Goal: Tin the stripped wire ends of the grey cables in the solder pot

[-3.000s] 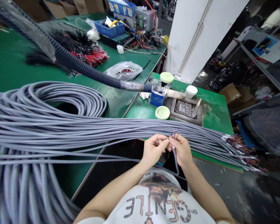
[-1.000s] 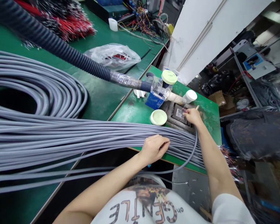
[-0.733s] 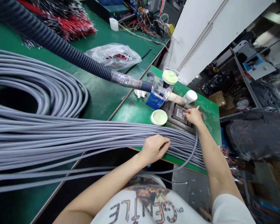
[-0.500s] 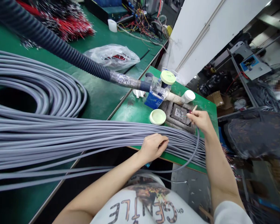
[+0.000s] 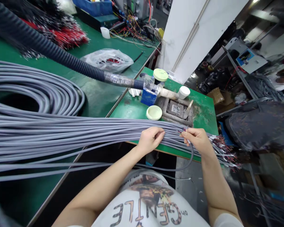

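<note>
The right hand [image 5: 196,141] has left the solder pot [image 5: 176,111] and now pinches thin wire ends [image 5: 184,130] sticking from the grey cable bundle [image 5: 85,132]. The left hand [image 5: 151,141] curls over the bundle just beside it, below the pot.

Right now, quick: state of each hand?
Left hand: closed over the grey cable bundle, fingers curled on it.
Right hand: closed, pinching a cable end with thin coloured wires.
</note>
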{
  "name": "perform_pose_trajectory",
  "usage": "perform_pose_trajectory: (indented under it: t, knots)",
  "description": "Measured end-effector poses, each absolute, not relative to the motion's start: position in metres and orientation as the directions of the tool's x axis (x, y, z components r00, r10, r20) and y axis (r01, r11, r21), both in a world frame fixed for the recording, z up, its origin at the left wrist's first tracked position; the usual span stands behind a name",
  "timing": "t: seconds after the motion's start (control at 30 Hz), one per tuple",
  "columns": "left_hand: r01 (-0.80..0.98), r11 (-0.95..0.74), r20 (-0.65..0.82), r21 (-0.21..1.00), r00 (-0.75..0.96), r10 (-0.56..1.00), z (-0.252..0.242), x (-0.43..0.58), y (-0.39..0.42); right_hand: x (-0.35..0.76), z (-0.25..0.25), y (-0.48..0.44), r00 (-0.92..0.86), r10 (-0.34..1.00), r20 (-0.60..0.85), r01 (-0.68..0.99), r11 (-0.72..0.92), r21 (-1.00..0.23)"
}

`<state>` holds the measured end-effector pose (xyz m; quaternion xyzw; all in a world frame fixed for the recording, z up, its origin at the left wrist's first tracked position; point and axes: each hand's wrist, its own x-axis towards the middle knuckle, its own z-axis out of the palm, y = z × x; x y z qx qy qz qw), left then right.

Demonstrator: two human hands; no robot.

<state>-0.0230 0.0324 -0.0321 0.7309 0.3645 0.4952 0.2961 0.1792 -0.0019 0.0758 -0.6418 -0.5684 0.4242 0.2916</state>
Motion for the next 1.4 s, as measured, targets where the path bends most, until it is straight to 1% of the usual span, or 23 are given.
perform_pose_trajectory:
  t: [0.13,0.23,0.43,0.57,0.63,0.73,0.8,0.87,0.93,1.0,1.07,1.13,1.23,1.3,1.4]
  knots:
    - [0.248,-0.549,0.502,0.798,0.230,0.834,-0.033,-0.022,0.031,0.182,0.073,-0.013,-0.040,0.982,-0.184,0.446,-0.148,-0.883]
    - [0.235,-0.557,0.509,0.797,0.237,0.828,-0.033,-0.023,0.031,0.183,0.071,-0.019,-0.046,0.978,-0.204,0.412,-0.167,-0.896]
    - [0.146,-0.524,0.485,0.839,0.234,0.842,-0.033,-0.025,0.030,0.182,0.067,-0.026,-0.038,0.971,-0.235,0.337,-0.209,-0.918]
    - [0.113,-0.517,0.478,0.848,0.257,0.840,-0.035,-0.026,0.030,0.188,0.071,-0.038,0.000,0.978,-0.209,0.327,-0.198,-0.924]
    - [0.110,-0.524,0.483,0.844,0.269,0.834,-0.035,-0.027,0.029,0.203,0.072,-0.056,0.063,0.981,-0.184,0.310,-0.194,-0.931]
    - [0.149,-0.534,0.483,0.832,0.280,0.830,-0.034,-0.027,0.029,0.243,0.066,-0.103,0.232,0.959,-0.160,0.258,-0.220,-0.941]
    - [0.206,-0.549,0.486,0.810,0.288,0.825,-0.032,-0.026,0.028,0.274,0.053,-0.146,0.403,0.896,-0.188,0.180,-0.279,-0.943]
    - [0.243,-0.576,0.498,0.780,0.315,0.808,-0.029,-0.023,0.026,0.297,0.036,-0.187,0.554,0.801,-0.229,0.092,-0.333,-0.939]
    - [0.227,-0.597,0.502,0.770,0.362,0.785,-0.026,-0.017,0.021,0.306,0.020,-0.219,0.633,0.720,-0.283,0.010,-0.374,-0.927]
    - [0.168,-0.580,0.476,0.797,0.417,0.774,-0.021,-0.008,0.012,0.296,0.010,-0.233,0.648,0.698,-0.306,-0.022,-0.384,-0.923]
    - [0.098,-0.520,0.417,0.849,0.480,0.772,-0.015,0.001,0.000,0.274,0.007,-0.228,0.616,0.733,-0.287,-0.004,-0.362,-0.932]
    - [0.035,-0.414,0.329,0.910,0.546,0.770,-0.007,0.010,-0.013,0.248,0.012,-0.207,0.520,0.807,-0.280,0.030,-0.345,-0.938]
    - [-0.026,-0.152,0.133,0.988,0.633,0.763,0.004,0.015,-0.029,0.215,0.024,-0.164,0.318,0.910,-0.267,0.113,-0.316,-0.942]
    - [-0.062,0.043,0.010,0.997,0.673,0.740,0.009,0.013,-0.035,0.201,0.031,-0.141,0.184,0.941,-0.284,0.153,-0.313,-0.937]
    - [-0.131,0.267,-0.107,0.955,0.687,0.719,0.011,0.006,-0.037,0.189,0.033,-0.117,0.020,0.949,-0.314,0.161,-0.313,-0.936]
